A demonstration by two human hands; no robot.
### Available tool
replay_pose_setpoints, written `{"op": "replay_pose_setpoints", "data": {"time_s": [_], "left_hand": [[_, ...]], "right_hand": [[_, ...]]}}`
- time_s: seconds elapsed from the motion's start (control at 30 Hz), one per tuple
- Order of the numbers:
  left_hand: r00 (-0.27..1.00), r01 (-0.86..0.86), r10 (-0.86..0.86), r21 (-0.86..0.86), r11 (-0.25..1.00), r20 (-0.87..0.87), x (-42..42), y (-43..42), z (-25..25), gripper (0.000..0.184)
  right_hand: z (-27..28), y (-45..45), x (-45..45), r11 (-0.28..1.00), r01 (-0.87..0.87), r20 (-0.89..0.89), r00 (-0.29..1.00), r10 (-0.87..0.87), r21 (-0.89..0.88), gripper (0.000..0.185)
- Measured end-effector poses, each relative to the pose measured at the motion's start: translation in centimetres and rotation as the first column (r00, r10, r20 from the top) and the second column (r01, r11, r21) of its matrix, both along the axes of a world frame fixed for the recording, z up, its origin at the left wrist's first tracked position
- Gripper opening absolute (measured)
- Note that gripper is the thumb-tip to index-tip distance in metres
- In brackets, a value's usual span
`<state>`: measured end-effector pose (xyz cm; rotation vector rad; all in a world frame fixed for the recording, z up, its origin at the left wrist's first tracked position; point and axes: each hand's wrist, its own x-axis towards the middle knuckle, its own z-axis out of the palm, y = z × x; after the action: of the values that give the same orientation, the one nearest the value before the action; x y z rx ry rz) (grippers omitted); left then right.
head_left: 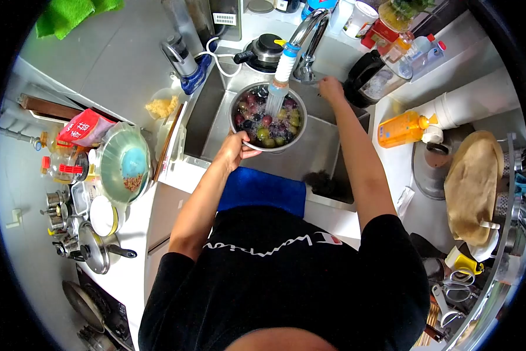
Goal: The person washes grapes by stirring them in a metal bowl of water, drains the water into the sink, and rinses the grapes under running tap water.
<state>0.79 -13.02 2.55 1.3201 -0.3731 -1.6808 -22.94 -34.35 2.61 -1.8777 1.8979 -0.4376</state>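
My left hand [234,148] grips the near rim of a round metal bowl [303,132], thumb at the edge and fingers beneath. Dark, red and green round fruits that look like grapes [267,138] sit in water inside it. A blue-and-white tap extension [284,68] on the curved chrome faucet [317,24] pours water into the bowl. The bowl is held over the steel sink [318,151]. My right hand [331,89] is at the sink's far right, close to the faucet base; its fingers are bent and partly hidden, and I cannot see anything in them.
A black-handled glass jug [375,79] stands right of my right hand. An orange bottle [401,129] lies farther right. Behind the bowl sits a small lidded pot [266,49]. A greenish plastic bowl [122,167] is on the left counter. A blue mat [263,191] hangs at the sink's front.
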Motion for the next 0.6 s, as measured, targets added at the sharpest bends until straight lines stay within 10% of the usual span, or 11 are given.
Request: {"op": "replay_pose_setpoints", "data": {"time_s": [0.27,0.6], "left_hand": [[0.999,-0.015,0.016,0.006,1.0,-0.046,-0.6,0.2,0.3,0.033],[0.999,-0.042,0.042,-0.049,0.998,-0.005,-1.6,0.4,1.7,0.027]], "right_hand": [[1.0,-1.7,0.6,0.999,-0.002,-0.256,0.967,-0.011,-0.048,0.028],[-4.0,0.8,-0.4,0.978,-0.124,-0.014,0.992,0.123,-0.167,0.029]]}}
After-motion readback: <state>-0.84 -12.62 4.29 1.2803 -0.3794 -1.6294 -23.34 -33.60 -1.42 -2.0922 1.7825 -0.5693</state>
